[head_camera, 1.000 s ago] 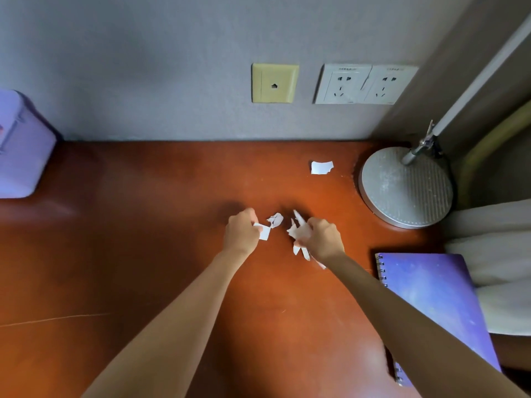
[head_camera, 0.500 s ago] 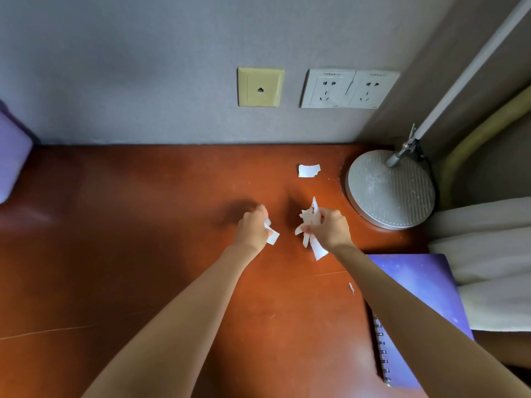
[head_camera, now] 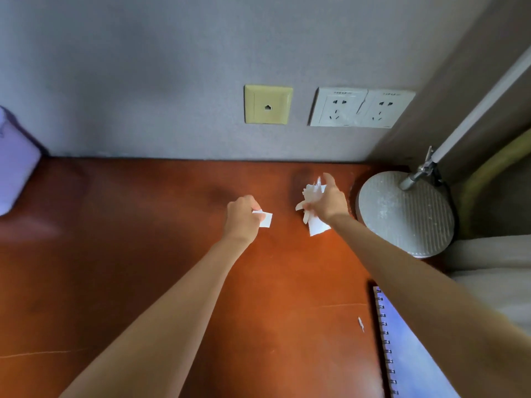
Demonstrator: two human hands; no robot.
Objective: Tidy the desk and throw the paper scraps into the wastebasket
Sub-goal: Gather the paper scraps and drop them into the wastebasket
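My left hand (head_camera: 240, 218) pinches a small white paper scrap (head_camera: 266, 219) just above the red-brown desk (head_camera: 129, 254). My right hand (head_camera: 329, 201) grips a bunch of several white paper scraps (head_camera: 311, 209) and has reached toward the back of the desk, close to the lamp base. The scrap that lay near the wall is hidden by this hand or is among those it holds; I cannot tell which. One tiny sliver of paper (head_camera: 360, 323) lies on the desk beside the notebook. No wastebasket is in view.
A round grey lamp base (head_camera: 405, 214) with its white arm stands at the right rear. A purple spiral notebook (head_camera: 413, 357) lies at the front right. A lilac box (head_camera: 14, 173) sits at the far left. White cloth (head_camera: 494, 265) lies right of the desk.
My right hand moved back and right with its bunch of scraps, onto the spot where the lone scrap lay. My left hand kept its scrap. The camera shifted slightly.
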